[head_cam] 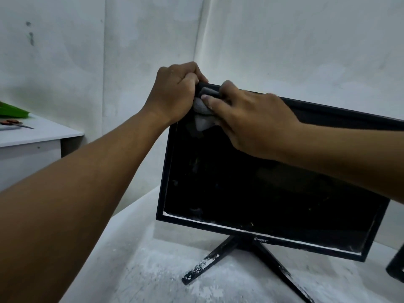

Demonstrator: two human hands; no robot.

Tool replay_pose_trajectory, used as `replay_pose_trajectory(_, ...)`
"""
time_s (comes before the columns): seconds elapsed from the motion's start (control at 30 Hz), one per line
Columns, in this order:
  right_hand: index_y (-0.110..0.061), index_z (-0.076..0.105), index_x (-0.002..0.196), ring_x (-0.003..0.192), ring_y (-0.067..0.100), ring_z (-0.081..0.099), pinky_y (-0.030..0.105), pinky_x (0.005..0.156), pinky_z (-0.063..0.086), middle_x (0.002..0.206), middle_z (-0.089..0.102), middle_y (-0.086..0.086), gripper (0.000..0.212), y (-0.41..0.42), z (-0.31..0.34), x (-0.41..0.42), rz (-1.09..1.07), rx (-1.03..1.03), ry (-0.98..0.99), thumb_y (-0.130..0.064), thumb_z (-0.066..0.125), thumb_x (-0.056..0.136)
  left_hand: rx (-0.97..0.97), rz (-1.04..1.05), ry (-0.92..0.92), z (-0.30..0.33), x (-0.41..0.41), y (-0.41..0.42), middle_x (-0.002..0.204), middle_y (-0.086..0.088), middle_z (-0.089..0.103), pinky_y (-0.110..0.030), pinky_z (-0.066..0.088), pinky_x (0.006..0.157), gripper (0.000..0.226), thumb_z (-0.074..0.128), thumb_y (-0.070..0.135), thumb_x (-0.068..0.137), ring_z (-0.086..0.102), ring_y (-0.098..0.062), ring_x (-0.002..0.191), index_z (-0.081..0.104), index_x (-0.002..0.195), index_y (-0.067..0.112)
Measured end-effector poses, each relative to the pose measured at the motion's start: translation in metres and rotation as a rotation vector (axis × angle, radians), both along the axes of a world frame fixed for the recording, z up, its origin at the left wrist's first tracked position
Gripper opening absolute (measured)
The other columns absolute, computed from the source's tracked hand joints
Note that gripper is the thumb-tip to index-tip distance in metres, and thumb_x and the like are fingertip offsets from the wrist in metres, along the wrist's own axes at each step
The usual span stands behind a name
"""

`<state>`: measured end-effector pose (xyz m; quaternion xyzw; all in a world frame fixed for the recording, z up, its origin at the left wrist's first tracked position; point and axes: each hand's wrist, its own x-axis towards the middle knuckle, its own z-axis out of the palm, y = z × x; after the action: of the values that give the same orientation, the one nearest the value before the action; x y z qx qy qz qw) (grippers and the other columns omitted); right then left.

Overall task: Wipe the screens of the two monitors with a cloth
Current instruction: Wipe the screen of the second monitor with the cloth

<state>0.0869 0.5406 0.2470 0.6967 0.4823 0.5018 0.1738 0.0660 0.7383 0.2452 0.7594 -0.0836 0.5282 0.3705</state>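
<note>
A black monitor [262, 189] with a dark, dusty screen stands on a V-shaped stand [220, 261] on a white dusty table [140, 259]. My left hand [175, 92] grips the monitor's top left corner, fingers curled over the frame. My right hand [251, 119] presses a grey cloth [202, 119] against the screen's upper left area, just beside the left hand. Most of the cloth is hidden under my fingers. A corner of a second black monitor [395, 267] shows at the right edge.
White walls meet in a corner behind the monitor. At the left stands a white desk [41, 136] with scissors [15, 123] and a green object [13, 110] on it. White dust covers the table in front of the stand.
</note>
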Motion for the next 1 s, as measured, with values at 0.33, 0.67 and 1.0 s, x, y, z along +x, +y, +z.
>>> replay_pose_trajectory(0.33, -0.017, 0.051, 0.138, 0.078, 0.029, 0.063, 0.036, 0.049, 0.043, 0.119, 0.053, 0.011, 0.040, 0.000, -0.018, -0.004, 0.078, -0.383, -0.110, -0.023, 0.047, 0.099, -0.008, -0.010, -0.006, -0.003, 0.001, 0.001, 0.079, 0.003, 0.073, -0.014, 0.040, 0.063, 0.033, 0.043, 0.007, 0.087, 0.058, -0.004, 0.071, 0.074, 0.079, 0.014)
replay_pose_trajectory(0.67, -0.010, 0.047, 0.146, 0.081, 0.026, 0.062, 0.038, 0.054, 0.051, 0.126, 0.054, 0.012, 0.047, -0.006, -0.065, -0.007, 0.109, -0.491, -0.069, -0.019, 0.038, 0.100, -0.020, -0.041, 0.041, -0.002, -0.003, 0.003, 0.074, 0.008, 0.069, -0.011, 0.037, 0.058, 0.035, 0.042, 0.007, 0.089, 0.055, 0.002, 0.065, 0.074, 0.078, 0.017)
replay_pose_trajectory(1.0, -0.011, 0.050, 0.144, 0.075, 0.028, 0.060, 0.033, 0.047, 0.034, 0.122, 0.056, 0.014, 0.050, 0.010, -0.029, -0.005, -0.020, 0.003, -0.067, -0.025, 0.057, 0.097, -0.005, 0.003, 0.040, 0.001, -0.004, 0.000, 0.073, 0.014, 0.066, -0.009, 0.036, 0.060, 0.032, 0.044, 0.007, 0.090, 0.054, 0.006, 0.065, 0.074, 0.082, 0.013)
